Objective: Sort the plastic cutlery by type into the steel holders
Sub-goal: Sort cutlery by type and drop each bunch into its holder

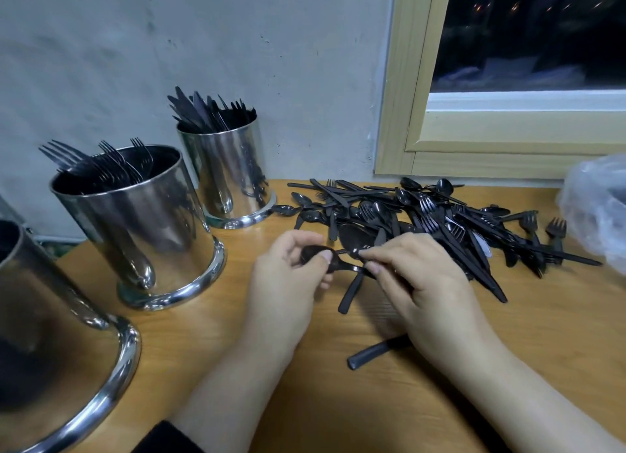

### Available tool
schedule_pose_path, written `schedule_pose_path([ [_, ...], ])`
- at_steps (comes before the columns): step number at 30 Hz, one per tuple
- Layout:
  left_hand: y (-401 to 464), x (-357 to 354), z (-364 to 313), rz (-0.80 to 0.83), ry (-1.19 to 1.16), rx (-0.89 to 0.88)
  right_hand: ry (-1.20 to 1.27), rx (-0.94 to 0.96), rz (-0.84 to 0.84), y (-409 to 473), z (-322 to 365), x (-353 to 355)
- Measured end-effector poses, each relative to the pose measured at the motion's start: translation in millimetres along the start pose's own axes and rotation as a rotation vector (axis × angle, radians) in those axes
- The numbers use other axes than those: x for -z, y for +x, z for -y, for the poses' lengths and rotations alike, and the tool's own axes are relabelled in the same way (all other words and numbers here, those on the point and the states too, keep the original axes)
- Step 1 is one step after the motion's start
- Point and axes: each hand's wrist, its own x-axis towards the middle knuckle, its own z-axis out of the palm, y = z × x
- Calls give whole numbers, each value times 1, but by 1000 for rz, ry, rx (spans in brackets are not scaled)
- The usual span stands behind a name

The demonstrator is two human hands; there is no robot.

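Steel holders (135, 215) — three | left hand (288, 276), right hand (416, 283) (fingers pinching) — one black spoon (325, 259)

Three steel holders are standing left of the cutlery pile (437, 222): the knife holder (230, 171) farthest back, the fork holder (139, 225) in the middle, and a third holder (50, 334) nearest. Two hands are working in front of that pile; its many pieces are overlapping beyond counting.
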Motion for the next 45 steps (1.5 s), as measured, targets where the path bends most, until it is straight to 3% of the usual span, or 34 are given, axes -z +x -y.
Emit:
schedule_pose_path([
  [7,-6,-14,8,-3,-228,80,134,-105,175,-5,1,-1],
  [10,-10,-23,5,15,-435,170,139,-115,148,-4,0,-1],
  [14,-18,-35,11,94,-429,233,152,-117,133,-2,1,6],
  [18,-14,-35,10,63,-552,285,233,-74,198,-2,7,8],
  [20,-10,-31,7,41,-584,277,232,-139,152,-2,2,12],
  [23,-5,-23,8,-10,-589,283,124,-339,-15,0,-22,25],
  [27,2,-15,12,-15,-554,313,-28,-516,106,4,-48,33],
  [37,8,0,16,67,-243,193,-326,-484,469,20,-37,9],
  [40,8,1,23,55,-138,184,-361,-488,499,22,-39,5],
  [45,9,10,27,88,-197,185,-352,-495,463,25,-40,0],
])
